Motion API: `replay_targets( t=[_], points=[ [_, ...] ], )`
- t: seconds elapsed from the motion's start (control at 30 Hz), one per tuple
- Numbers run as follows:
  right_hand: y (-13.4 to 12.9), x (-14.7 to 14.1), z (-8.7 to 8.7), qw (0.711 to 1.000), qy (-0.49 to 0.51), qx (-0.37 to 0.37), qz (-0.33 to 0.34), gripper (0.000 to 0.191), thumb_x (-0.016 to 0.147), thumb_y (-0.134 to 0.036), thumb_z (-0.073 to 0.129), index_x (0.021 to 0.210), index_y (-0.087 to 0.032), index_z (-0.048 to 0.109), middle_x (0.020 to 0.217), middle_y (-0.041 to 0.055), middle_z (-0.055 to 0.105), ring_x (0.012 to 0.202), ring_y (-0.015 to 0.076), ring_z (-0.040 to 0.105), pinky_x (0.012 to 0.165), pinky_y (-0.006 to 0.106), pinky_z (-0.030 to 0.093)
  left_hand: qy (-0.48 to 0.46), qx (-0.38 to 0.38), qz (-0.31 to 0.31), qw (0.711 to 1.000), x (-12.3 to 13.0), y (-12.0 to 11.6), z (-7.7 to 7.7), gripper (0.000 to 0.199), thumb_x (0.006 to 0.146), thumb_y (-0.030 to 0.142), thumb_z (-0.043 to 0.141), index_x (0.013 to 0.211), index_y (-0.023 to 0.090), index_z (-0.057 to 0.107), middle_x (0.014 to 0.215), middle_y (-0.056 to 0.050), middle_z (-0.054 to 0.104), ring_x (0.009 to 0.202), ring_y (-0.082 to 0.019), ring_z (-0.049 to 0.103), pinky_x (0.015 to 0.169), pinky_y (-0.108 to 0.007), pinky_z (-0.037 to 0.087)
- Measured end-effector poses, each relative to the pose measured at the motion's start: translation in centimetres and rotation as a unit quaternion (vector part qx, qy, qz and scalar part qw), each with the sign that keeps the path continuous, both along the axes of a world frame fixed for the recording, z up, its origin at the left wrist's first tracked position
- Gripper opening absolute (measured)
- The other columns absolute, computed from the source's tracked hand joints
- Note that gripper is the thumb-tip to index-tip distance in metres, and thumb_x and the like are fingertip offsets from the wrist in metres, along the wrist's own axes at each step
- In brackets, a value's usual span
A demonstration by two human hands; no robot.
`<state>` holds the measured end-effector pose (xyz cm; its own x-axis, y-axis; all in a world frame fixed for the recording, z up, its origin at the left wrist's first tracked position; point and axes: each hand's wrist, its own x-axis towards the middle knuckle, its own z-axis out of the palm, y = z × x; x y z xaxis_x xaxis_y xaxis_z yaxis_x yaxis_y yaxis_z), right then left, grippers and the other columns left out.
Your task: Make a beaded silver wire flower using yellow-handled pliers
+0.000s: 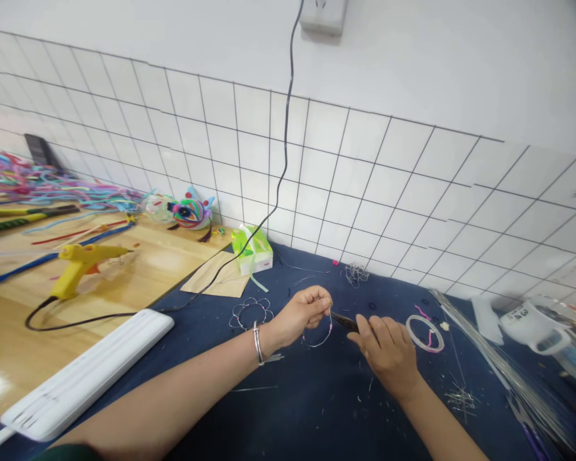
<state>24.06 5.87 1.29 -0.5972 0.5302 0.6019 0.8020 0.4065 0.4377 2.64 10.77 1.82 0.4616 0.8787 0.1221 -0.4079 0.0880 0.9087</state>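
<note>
Two hands work at lower centre: the left hand pinches a wire ring; the right hand's grip is closed around pliers, which could slip and bend it.

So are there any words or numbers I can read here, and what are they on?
"34", it looks like, on the white mug, though it's blurry, so I'm not certain.
Small red print on the green and white packet: too small to read.
I can't make out any other writing.
</note>
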Motion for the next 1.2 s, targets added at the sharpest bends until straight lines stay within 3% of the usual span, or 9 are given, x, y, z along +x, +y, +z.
replay_targets(
  t=[0.33, 1.2],
  points=[
    [0.0, 0.1, 0.6, 0.999, -0.03, 0.037, 0.011, 0.034, 0.078, -0.033, 0.058, 0.11, -0.02, 0.055, 0.087, 0.0064, 0.06, 0.084, 0.0209, 0.049, 0.075, 0.035, 0.033, 0.02, -0.002, -0.036, 0.999, -0.2, 0.2, -0.3, 0.021, 0.078, 0.033, 0.056, 0.076, 0.014, 0.049, 0.064, 0.003, 0.046, 0.04, 0.0, 0.022, 0.039, -0.017, 0.013],
    [0.2, 0.6, 1.0, 0.998, -0.024, -0.039, 0.037, 0.028, 0.08, -0.031, 0.055, 0.104, -0.016, 0.056, 0.075, 0.0064, 0.056, 0.072, 0.0171, 0.045, 0.067, 0.032, 0.033, 0.149, 0.157, 0.059, 0.975, -0.2, -0.1, 0.0, 0.016, 0.08, 0.03, 0.05, 0.076, 0.014, 0.052, 0.061, 0.004, 0.043, 0.051, -0.006, 0.034, 0.048, -0.018, 0.027]
  ],
)
